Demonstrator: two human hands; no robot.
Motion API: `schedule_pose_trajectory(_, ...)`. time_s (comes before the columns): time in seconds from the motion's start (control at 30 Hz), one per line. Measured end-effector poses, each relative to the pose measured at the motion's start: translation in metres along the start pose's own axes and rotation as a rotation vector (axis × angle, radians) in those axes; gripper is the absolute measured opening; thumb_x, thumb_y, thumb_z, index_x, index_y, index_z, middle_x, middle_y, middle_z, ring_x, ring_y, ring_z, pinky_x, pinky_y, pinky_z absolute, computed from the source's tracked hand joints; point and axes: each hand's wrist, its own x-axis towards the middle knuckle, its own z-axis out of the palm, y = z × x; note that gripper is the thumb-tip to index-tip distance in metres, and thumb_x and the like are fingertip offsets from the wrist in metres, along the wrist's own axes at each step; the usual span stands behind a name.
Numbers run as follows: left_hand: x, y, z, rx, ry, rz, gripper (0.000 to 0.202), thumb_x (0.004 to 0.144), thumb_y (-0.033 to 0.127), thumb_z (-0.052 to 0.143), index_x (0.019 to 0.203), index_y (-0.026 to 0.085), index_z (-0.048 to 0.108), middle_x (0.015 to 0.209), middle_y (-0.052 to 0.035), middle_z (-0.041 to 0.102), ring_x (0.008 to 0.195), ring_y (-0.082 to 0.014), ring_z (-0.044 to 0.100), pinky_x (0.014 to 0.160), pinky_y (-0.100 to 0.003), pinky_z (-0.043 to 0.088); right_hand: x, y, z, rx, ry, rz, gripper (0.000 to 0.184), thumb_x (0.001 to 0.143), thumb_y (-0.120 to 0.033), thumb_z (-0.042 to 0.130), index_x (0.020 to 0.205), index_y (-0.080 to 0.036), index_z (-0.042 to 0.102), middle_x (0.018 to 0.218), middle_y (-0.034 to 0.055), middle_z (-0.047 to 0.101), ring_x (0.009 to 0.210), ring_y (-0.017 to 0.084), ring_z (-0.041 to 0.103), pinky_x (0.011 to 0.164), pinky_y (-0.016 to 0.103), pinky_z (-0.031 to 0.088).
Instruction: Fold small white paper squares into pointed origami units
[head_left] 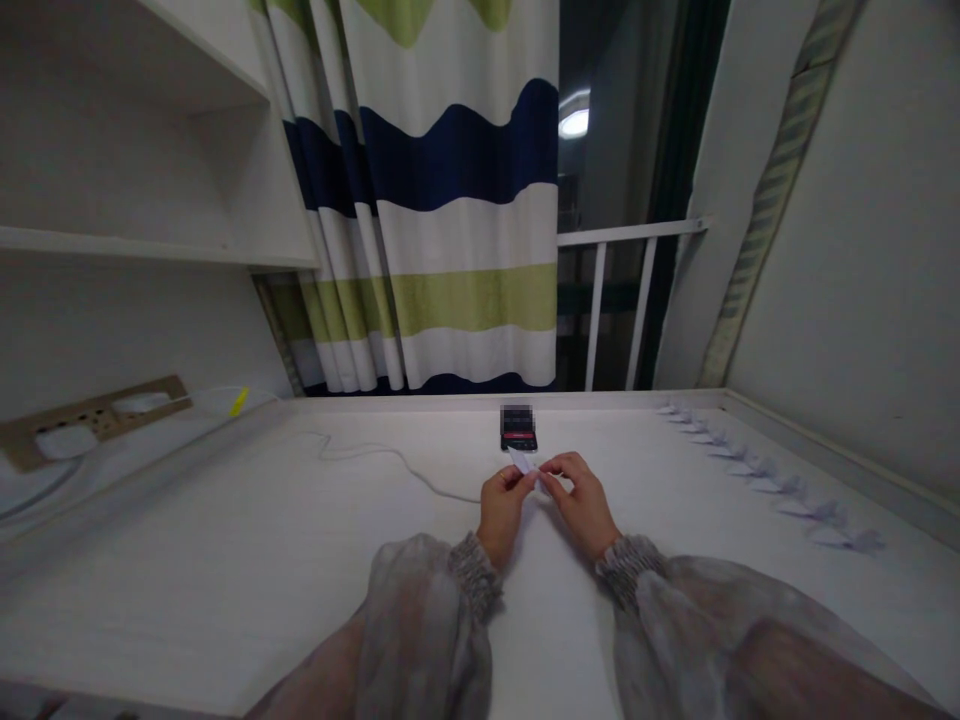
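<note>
My left hand [501,510] and my right hand [579,500] meet over the white table [225,560], both pinching a small folded piece of white paper [525,464] between their fingertips. The paper's point sticks up toward a dark phone [518,428] that lies flat just behind my hands. Both arms wear sheer grey sleeves with gathered cuffs.
Several small folded paper shapes [757,468] lie in a row along the right side of the table. A white cable [390,460] runs from the left toward my hands. A socket panel [90,415] sits on the left wall. A striped curtain [450,200] and white railing [637,235] stand behind.
</note>
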Motion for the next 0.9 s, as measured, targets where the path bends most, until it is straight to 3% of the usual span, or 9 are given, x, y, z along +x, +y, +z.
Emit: schedule_pose_trajectory(0.9,-0.0026,0.005,0.0021,0.053,-0.05,0.015,0.011,0.061,0.024,0.061,0.057,0.014,0.061,0.056,0.0025,0.053,0.058,-0.0094,0.046,0.063,-0.022,0.036,-0.0025,-0.0001,0.0,-0.17,-0.027,0.033,0.007,0.073,-0.023,0.05,0.069,-0.018,0.055,0.071,0.0033,0.056,0.068,0.016,0.051,0.064,0.03,0.04)
